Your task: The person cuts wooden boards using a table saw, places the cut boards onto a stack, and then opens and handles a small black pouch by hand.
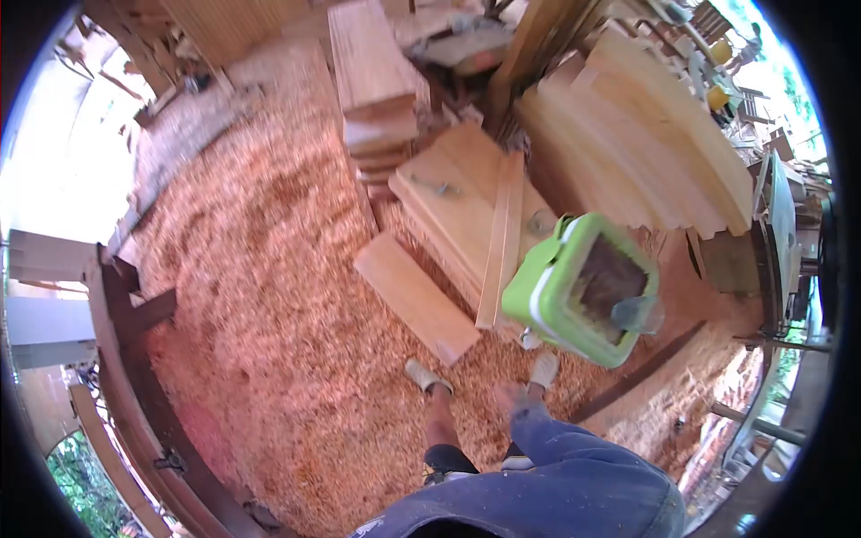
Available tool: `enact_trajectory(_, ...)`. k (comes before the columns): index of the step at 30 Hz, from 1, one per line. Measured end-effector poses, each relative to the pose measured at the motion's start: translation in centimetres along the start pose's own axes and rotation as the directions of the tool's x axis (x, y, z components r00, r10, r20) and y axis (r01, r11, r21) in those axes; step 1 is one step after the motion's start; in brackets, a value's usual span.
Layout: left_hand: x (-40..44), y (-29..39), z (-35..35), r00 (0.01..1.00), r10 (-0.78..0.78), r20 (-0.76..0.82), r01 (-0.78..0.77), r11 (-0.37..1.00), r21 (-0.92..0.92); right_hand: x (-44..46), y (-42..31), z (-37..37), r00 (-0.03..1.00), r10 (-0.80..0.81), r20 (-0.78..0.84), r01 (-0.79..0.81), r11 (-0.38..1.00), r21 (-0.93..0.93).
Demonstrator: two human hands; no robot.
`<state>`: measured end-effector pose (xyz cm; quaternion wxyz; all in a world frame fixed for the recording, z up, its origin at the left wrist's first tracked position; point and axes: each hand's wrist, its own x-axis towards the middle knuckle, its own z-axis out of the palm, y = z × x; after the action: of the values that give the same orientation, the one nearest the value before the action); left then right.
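- Because the right hand [513, 396] is blurred, can't tell how open its grip is; nothing visible in it. Left hand out of view.
- Green box [545, 296] in front of that hand, near the slab [448, 211]; can't tell what supports it.
- Clear cup [635, 315] at the box's right edge: could drop if an arm bumps the box.
- Strip [502, 242], left of the box, lies loose-looking on the slab; a knock could slide it.
- Plank [417, 296], further left, on shavings [269, 359]: could shift or trip a foot [429, 375].
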<state>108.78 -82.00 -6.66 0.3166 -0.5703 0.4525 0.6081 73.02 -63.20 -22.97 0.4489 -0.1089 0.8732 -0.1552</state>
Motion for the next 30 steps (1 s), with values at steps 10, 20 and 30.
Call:
enact_trajectory(10, -34.4, 38.0, 10.4, 0.393, 0.88, -0.268, -0.917, 0.395, -0.047, -10.9, 11.6, -21.0, 1.0, -0.006, -0.03, 0.011, 0.988, 0.157)
enact_trajectory(20, -53.6, 56.5, 55.4, -0.532, 0.562, 0.633, -0.722, 0.09, -0.686, -18.9, 51.7, -29.1, 0.629, 0.554, -0.546, 0.087, 0.647, 0.757)
enact_trajectory(30, -54.3, 52.8, 82.9, -0.617, -0.164, 0.77, -0.712, 0.535, -0.456, -30.6, 46.4, -21.1, 0.205, 0.968, 0.146, -0.035, -0.141, 0.989)
